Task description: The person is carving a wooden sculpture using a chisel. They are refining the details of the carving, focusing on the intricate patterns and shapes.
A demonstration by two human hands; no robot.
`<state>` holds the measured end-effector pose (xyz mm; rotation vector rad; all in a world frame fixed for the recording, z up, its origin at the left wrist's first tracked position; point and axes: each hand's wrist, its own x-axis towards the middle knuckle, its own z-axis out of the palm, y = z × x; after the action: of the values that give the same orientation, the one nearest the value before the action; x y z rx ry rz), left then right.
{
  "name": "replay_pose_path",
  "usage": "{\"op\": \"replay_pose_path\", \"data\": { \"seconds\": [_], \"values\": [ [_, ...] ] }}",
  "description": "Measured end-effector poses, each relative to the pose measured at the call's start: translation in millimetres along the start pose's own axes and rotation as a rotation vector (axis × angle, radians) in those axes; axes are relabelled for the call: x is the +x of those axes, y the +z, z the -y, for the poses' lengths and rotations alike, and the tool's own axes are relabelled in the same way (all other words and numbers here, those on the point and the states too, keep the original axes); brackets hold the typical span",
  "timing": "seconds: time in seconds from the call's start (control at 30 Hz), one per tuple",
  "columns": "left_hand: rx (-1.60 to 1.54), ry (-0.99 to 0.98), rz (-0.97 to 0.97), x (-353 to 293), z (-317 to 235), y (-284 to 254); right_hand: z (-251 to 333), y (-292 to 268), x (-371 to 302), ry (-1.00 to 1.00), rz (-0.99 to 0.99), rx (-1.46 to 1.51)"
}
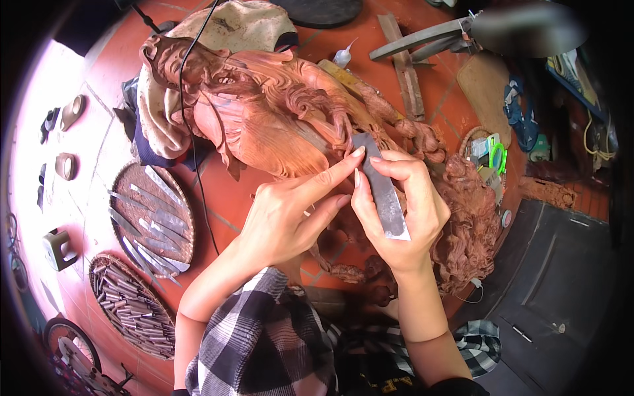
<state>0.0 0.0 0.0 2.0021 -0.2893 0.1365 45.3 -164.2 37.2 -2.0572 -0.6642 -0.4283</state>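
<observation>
I have the right hand (413, 208) closed on a grey strip (379, 181) near the centre of the frame, pinched between thumb and index finger. The left hand (281, 208) is loosely spread, its index fingertip by the strip's upper end; whether it presses there I cannot tell. The carving (254, 129) lies beyond, from upper left towards centre. If the pinch slackens, I judge the strip could drop and mark the carving. That left fingertip could get cut if the edge is sharp, which I can't confirm. The cable (181, 79), upper left, might snag should the left arm swing.
</observation>
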Motion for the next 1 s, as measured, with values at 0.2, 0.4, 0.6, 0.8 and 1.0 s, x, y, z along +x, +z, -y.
{"op": "replay_pose_path", "data": {
  "seconds": [0.2, 0.4, 0.6, 0.8, 1.0],
  "values": [
    [-0.083, -0.09, 0.001, 1, -1, -1, -8, 5, 5, -0.074, 0.033, -0.092],
    [-0.064, -0.137, 0.019, 3, -1, -3, -11, 15, 11, -0.068, 0.017, -0.021],
    [-0.01, -0.069, 0.019, -1, 4, 1, -8, 10, 7, 0.014, 0.02, -0.022],
    [-0.017, -0.234, 0.128, 3, -8, -11, -10, 16, 15, -0.042, 0.016, -0.019],
    [0.02, -0.3, 0.176, 4, -14, -10, -2, 14, 18, -0.031, 0.037, -0.039]
  ]
}}
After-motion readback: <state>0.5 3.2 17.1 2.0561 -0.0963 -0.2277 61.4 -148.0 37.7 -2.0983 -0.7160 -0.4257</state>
